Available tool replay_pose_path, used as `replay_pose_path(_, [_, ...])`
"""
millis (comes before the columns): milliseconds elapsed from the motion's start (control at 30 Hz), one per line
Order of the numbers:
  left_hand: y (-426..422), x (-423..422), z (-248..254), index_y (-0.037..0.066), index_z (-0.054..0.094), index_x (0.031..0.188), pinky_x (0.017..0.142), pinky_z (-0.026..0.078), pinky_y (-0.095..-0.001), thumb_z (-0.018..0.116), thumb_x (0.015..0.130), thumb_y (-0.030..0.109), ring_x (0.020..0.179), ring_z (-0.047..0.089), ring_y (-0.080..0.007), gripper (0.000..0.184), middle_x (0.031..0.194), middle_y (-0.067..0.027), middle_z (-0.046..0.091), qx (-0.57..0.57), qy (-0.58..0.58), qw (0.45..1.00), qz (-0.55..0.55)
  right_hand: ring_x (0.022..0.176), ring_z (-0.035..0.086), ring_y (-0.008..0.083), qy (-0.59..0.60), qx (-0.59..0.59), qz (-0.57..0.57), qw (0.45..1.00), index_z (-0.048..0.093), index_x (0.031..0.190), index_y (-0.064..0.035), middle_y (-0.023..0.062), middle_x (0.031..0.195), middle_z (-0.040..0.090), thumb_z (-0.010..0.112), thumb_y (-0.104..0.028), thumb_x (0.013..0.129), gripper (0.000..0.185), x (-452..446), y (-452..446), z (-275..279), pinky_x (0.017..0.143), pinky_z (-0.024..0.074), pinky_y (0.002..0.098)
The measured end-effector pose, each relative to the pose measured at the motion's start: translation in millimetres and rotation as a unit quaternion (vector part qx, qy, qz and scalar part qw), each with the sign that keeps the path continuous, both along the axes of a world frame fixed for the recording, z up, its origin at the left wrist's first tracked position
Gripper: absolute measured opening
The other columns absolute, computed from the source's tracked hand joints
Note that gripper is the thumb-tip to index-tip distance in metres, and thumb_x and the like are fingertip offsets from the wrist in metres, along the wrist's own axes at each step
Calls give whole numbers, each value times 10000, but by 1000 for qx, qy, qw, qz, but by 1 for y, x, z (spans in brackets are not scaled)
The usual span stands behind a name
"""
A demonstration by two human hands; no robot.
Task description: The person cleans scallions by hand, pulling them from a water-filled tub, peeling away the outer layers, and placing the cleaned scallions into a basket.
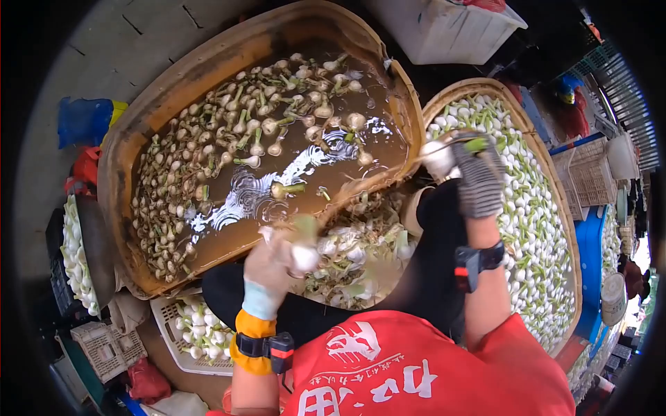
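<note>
My left hand (269, 267), in a pale glove with an orange cuff, is closed on a white garlic bulb (304, 258) with a blurred green stem, over the near edge of the brown tub (263, 31). My right hand (479, 179), in a grey striped glove, grips another peeled garlic bulb (437, 159) where the two tubs meet; its green stem shows at the fingers. Muddy water fills the brown tub, where many unpeeled garlic bulbs (236, 125) float. Between my knees lies a heap of peelings (354, 256).
A second tub (501, 83) on the right is full of clean white garlic. White garlic also lies in a white crate (198, 369) at lower left. A white bin (454, 35) stands at the top, and pale baskets (586, 173) are stacked at far right.
</note>
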State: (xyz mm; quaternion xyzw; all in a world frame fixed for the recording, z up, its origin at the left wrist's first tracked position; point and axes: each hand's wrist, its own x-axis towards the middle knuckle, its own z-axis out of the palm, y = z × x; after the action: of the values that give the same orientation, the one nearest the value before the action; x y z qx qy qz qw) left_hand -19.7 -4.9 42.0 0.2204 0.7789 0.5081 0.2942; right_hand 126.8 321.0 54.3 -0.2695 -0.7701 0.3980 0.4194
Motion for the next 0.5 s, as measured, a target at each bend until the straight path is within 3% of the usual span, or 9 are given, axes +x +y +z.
replay_pose_path(33, [-5,-2,-7,27,643,1121,822,534,-339,592,907,115,981,664,-220,237,1017,-125,671,-66,83,987,-121,879,640,234,-128,301,-133,936,667,1034,-58,87,971,667,671,-156,883,180,16,38,-10,835,502,357])
replay_pose_path(67, [-5,-5,-8,58,671,1091,832,512,-343,656,897,173,923,654,-258,226,1011,-113,672,-115,175,956,-204,896,643,252,-118,101,-204,966,679,1012,-59,94,975,670,692,-186,868,192,14,46,10,869,488,359])
replay_pose_path(100, [-8,-18,-31,56,687,1070,845,506,-333,674,876,148,920,647,-268,215,1000,-116,683,-128,179,933,-284,905,644,244,-120,241,-216,939,687,1014,-62,91,978,674,703,-197,864,203,28,71,5,882,482,343])
replay_pose_path(167, [1,-32,-23,81,709,1040,873,498,-371,690,869,258,949,633,-306,247,989,-151,682,-115,143,968,-172,934,642,239,-61,144,-235,959,687,1049,-51,92,998,678,698,-185,858,233,43,99,-5,868,489,331])
replay_pose_path(300, [35,-107,-67,56,699,1021,822,527,-344,641,871,100,904,664,-295,167,975,-137,703,-43,332,935,-113,862,618,156,-11,10,-17,1000,661,920,-24,51,929,668,585,-98,908,106,6,48,-6,804,486,278])
replay_pose_path(333, [46,-133,-88,51,675,1079,887,518,-362,645,838,70,973,657,-305,243,1032,-141,694,-112,320,927,-160,852,625,173,-187,119,20,975,658,897,-37,53,933,660,582,-65,856,91,-5,25,-11,781,491,280])
replay_pose_path(400, [73,-170,-130,81,615,1195,970,480,-395,677,792,111,1060,627,-325,409,1110,-159,668,-193,320,905,-204,871,642,261,-154,31,274,949,645,975,-53,83,966,670,589,-61,803,181,-22,-29,-50,753,515,349])
replay_pose_path(433, [84,-176,-148,93,593,1231,984,470,-403,699,776,150,1086,617,-327,470,1127,-166,660,-216,365,878,-224,867,647,291,-420,151,419,791,649,1029,-72,95,973,673,598,-109,815,223,-43,-55,-41,751,521,366])
replay_pose_path(500, [99,-173,-175,107,584,1243,971,478,-405,712,764,177,1077,619,-343,500,1118,-168,662,-274,372,851,-250,878,657,301,-572,-7,451,686,645,1093,-91,102,982,681,616,-185,832,279,-45,-92,-42,737,529,368])
